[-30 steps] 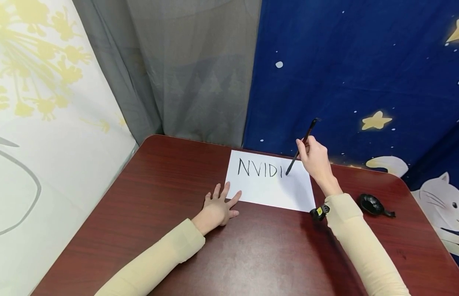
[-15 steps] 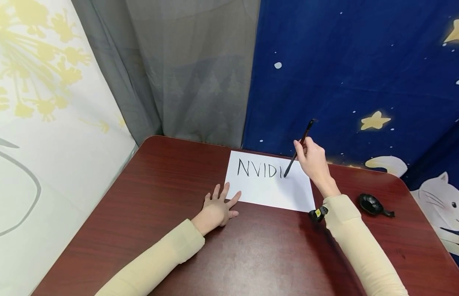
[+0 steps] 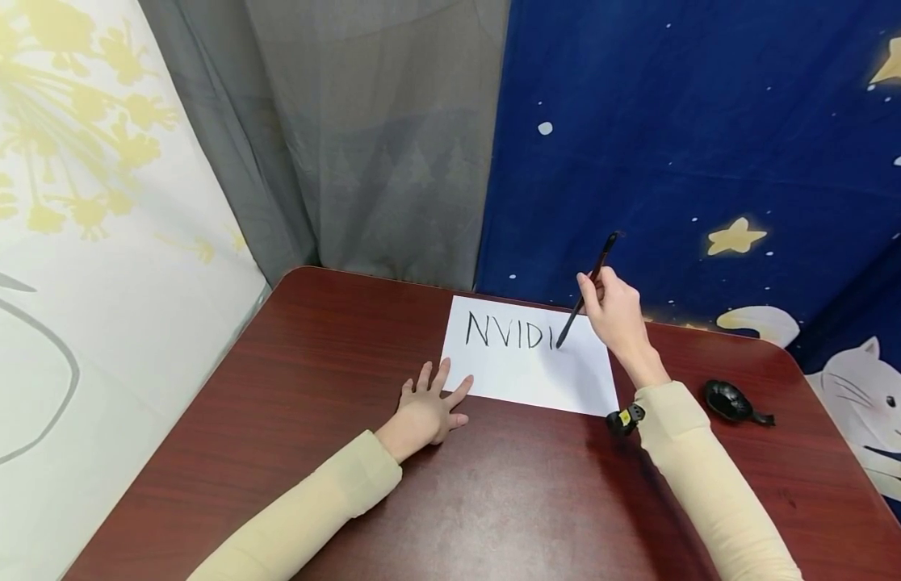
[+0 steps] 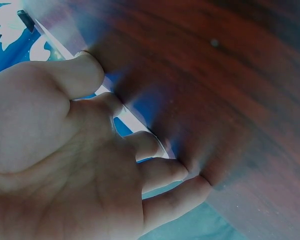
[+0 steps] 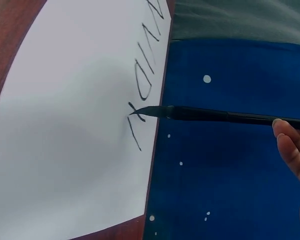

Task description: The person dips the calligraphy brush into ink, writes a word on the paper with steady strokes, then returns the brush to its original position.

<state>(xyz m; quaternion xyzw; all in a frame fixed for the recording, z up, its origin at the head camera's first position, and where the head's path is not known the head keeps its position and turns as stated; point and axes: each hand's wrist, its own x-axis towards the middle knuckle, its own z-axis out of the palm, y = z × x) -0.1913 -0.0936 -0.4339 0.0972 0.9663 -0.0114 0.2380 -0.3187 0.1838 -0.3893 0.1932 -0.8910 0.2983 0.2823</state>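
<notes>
A white sheet of paper (image 3: pixel 530 379) lies at the table's far edge, with the letters "NVIDI" (image 3: pixel 510 332) written on it in thin black strokes. My right hand (image 3: pixel 618 315) pinches a dark writing brush (image 3: pixel 572 319) by its shaft. In the right wrist view the tip of the brush (image 5: pixel 152 111) is on the paper, by the last upright stroke, and a separate slanted stroke (image 5: pixel 134 134) shows beside it. My left hand (image 3: pixel 421 413) rests with spread fingers at the sheet's near left corner. The left wrist view shows its palm (image 4: pixel 65 135) and fingertips against the table.
A small black gourd-shaped dish (image 3: pixel 728 401) stands on the reddish-brown table (image 3: pixel 494 500), right of my right forearm. Behind the far edge hang a grey curtain (image 3: pixel 400 145) and a blue star-patterned curtain (image 3: pixel 639 161). A white patterned cloth (image 3: pixel 94 323) hangs at the left.
The brush tip has slid a short way toward me and to the left on the paper, with my right hand following slightly. My left hand stays in place.
</notes>
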